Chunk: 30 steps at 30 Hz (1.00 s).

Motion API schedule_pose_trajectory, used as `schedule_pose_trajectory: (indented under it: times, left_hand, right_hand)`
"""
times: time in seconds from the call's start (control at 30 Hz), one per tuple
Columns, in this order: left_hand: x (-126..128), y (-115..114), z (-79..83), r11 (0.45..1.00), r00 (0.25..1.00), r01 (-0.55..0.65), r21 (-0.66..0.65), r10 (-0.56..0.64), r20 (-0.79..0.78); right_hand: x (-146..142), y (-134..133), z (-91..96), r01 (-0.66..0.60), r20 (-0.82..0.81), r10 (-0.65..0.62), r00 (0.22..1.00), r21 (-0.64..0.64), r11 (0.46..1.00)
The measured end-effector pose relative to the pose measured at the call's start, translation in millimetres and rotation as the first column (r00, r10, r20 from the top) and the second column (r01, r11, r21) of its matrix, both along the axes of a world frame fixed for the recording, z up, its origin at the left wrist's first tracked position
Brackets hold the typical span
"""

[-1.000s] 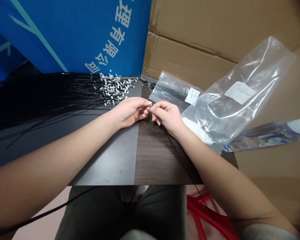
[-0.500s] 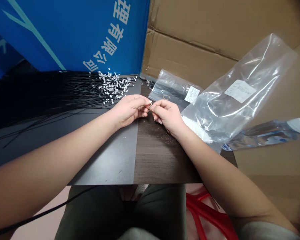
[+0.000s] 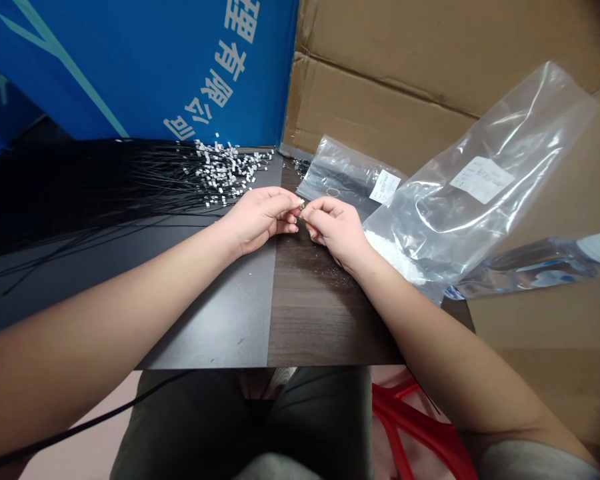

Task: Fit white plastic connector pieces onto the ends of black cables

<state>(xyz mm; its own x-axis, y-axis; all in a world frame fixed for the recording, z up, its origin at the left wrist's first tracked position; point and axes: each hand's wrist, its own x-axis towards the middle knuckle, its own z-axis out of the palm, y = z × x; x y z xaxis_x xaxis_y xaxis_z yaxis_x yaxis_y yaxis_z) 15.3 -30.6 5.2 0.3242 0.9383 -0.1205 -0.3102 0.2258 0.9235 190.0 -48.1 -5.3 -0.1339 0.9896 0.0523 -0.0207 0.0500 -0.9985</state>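
Black cables (image 3: 105, 183) fan out across the left of your dark tabletop (image 3: 320, 313), under a blue banner (image 3: 130, 67) with white lettering, and a scatter of little white connectors (image 3: 227, 170) sits at their far ends. Your left hand (image 3: 260, 217) has its fingers curled in, with the tips pinching a tiny pale piece (image 3: 301, 211) that's too small to really make out. Your right hand (image 3: 337, 227) pinches that same piece from the other side, thumb and forefinger pressed together, right above the table. Further right there's a smaller clear plastic bag (image 3: 343, 177), then a bigger clear plastic bag (image 3: 460, 200), and a plastic bottle (image 3: 535, 273) lying on cardboard (image 3: 545, 320).
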Motion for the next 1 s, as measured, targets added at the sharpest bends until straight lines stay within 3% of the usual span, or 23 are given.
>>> schedule_pose_trajectory:
  times: [0.27, 0.63, 1.0]
  left_hand:
    - [0.0, 0.1, -3.0, 1.000, 1.000, -0.009, 0.014, 0.009, -0.011]
    - [0.4, -1.0, 1.0, 1.000, 1.000, 0.015, 0.011, -0.016, 0.013]
    - [0.3, -1.5, 0.8, 1.000, 1.000, 0.010, 0.008, -0.010, -0.002]
  right_hand:
    - [-1.3, -1.3, 2.9, -0.013, -0.021, 0.013, 1.000, -0.021, 1.000]
    - [-0.8, 0.1, 2.3, -0.086, -0.166, 0.072, 0.984, -0.081, 0.993]
    - [-1.0, -1.3, 4.9, -0.098, -0.170, 0.079, 0.982, -0.105, 0.990]
